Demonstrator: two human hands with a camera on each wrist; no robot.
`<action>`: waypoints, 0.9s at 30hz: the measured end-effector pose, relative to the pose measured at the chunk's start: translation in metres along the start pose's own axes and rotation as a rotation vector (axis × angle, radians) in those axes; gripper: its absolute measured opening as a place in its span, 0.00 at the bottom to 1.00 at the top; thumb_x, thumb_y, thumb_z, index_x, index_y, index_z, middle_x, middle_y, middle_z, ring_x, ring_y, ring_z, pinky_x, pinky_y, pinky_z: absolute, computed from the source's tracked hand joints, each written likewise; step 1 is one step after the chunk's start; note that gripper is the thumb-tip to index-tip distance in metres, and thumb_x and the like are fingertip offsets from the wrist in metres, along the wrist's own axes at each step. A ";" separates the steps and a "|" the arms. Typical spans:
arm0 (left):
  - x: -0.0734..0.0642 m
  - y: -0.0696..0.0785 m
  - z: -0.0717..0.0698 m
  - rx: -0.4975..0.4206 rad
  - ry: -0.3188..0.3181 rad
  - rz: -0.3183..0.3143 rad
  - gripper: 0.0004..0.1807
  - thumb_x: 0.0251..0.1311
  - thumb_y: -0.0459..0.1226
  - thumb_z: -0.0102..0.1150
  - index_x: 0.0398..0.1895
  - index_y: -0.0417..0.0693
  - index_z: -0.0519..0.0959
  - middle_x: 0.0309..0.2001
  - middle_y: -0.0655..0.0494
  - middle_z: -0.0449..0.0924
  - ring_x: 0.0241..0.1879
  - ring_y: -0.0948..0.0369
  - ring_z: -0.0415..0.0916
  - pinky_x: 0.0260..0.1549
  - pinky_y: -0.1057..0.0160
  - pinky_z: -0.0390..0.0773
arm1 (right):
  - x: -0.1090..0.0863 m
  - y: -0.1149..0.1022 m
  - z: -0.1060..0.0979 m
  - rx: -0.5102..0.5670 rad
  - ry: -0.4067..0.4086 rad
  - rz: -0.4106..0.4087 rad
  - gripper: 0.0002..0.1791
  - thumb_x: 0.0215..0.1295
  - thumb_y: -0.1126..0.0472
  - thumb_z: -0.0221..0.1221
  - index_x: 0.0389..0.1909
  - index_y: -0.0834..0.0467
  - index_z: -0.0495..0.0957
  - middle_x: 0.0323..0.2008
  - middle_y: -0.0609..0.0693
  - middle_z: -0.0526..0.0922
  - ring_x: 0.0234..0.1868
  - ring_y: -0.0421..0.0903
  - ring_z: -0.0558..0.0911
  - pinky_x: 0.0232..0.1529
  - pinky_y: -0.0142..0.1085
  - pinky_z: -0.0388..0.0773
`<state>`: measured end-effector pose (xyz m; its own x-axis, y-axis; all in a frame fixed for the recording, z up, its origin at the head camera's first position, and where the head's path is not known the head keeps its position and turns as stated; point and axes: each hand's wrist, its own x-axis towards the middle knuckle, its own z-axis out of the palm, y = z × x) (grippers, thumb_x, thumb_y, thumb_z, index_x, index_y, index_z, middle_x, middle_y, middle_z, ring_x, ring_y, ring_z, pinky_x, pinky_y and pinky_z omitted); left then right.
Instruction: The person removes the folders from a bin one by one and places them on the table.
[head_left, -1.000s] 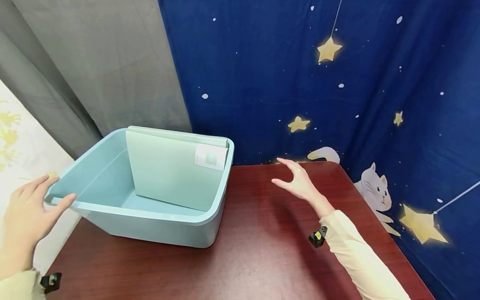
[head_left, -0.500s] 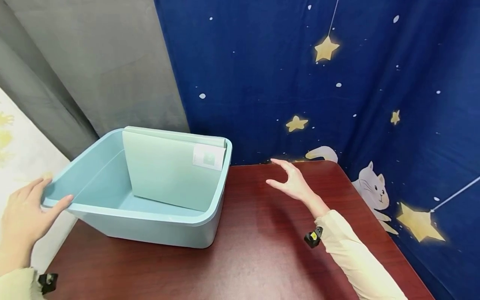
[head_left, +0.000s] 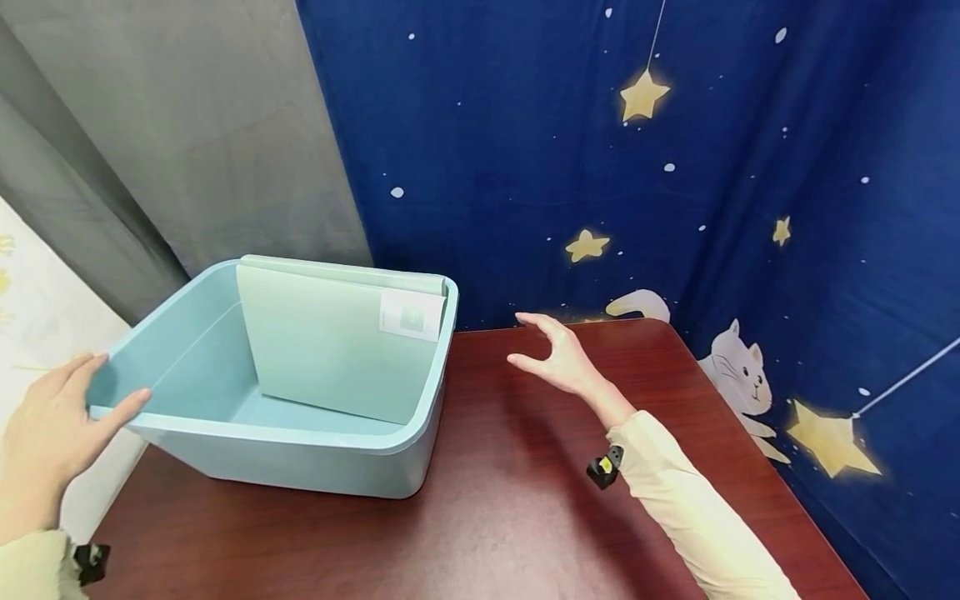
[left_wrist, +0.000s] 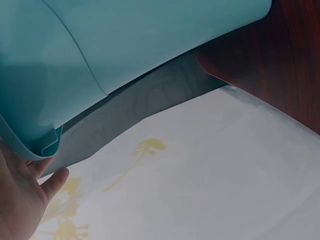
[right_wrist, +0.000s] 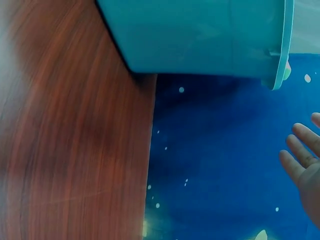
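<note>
A light blue plastic bin (head_left: pixel 300 462) stands on the table at the left of the head view. Inside it, a pale green folded sheet or board (head_left: pixel 322 342) with a white label (head_left: pixel 411 315) leans upright against the back wall. At the bin's left front corner is my left hand (head_left: pixel 56 433), fingers fairly straight and thumb spread. In the left wrist view the fingers of my left hand (left_wrist: pixel 20 195) are at the underside of the rim (left_wrist: pixel 32 152); firm contact cannot be told. My right hand (head_left: pixel 562 358) hovers right of the bin, apart from it, fingers spread and holding nothing.
The dark red wooden table (head_left: pixel 495 525) runs beneath the bin. Behind it hang a grey curtain (head_left: pixel 202 125) and a blue curtain (head_left: pixel 480 150) printed with stars and a cat. A white cloth with yellow prints (left_wrist: pixel 210 165) hangs at the left.
My right hand has moved left, closer to the bin. My left hand stays by the corner, now slightly nearer the rim. The head view has shifted a little to the right.
</note>
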<state>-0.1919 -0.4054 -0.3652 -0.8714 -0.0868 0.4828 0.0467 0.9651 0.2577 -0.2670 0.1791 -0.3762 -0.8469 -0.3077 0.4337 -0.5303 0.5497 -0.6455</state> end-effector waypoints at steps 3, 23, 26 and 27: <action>-0.001 -0.001 0.001 -0.001 -0.015 0.000 0.44 0.54 0.55 0.50 0.64 0.30 0.55 0.64 0.30 0.53 0.64 0.37 0.46 0.61 0.41 0.45 | 0.007 -0.006 0.005 0.039 0.017 -0.027 0.33 0.50 0.54 0.66 0.59 0.57 0.69 0.55 0.54 0.74 0.56 0.48 0.72 0.57 0.42 0.68; 0.001 -0.003 0.002 -0.008 -0.030 0.041 0.43 0.55 0.53 0.49 0.64 0.29 0.54 0.63 0.31 0.53 0.64 0.37 0.46 0.64 0.45 0.42 | 0.064 -0.039 0.033 0.104 0.027 -0.085 0.32 0.47 0.56 0.68 0.55 0.60 0.71 0.51 0.52 0.77 0.53 0.46 0.74 0.53 0.37 0.71; 0.001 -0.003 0.002 -0.008 -0.027 0.046 0.43 0.56 0.53 0.49 0.64 0.29 0.54 0.63 0.31 0.53 0.64 0.36 0.46 0.64 0.45 0.42 | 0.071 -0.042 0.036 0.093 0.013 -0.090 0.32 0.46 0.56 0.68 0.53 0.62 0.72 0.50 0.53 0.77 0.52 0.48 0.74 0.53 0.38 0.71; 0.000 -0.004 0.002 -0.005 -0.026 0.046 0.43 0.56 0.53 0.49 0.64 0.28 0.54 0.63 0.30 0.53 0.64 0.36 0.46 0.64 0.45 0.42 | 0.073 -0.042 0.038 0.092 0.008 -0.092 0.32 0.45 0.56 0.69 0.53 0.62 0.72 0.50 0.54 0.77 0.52 0.48 0.74 0.53 0.39 0.71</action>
<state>-0.1937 -0.4084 -0.3680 -0.8805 -0.0356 0.4727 0.0896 0.9667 0.2397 -0.3079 0.1042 -0.3411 -0.7945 -0.3468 0.4985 -0.6072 0.4455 -0.6579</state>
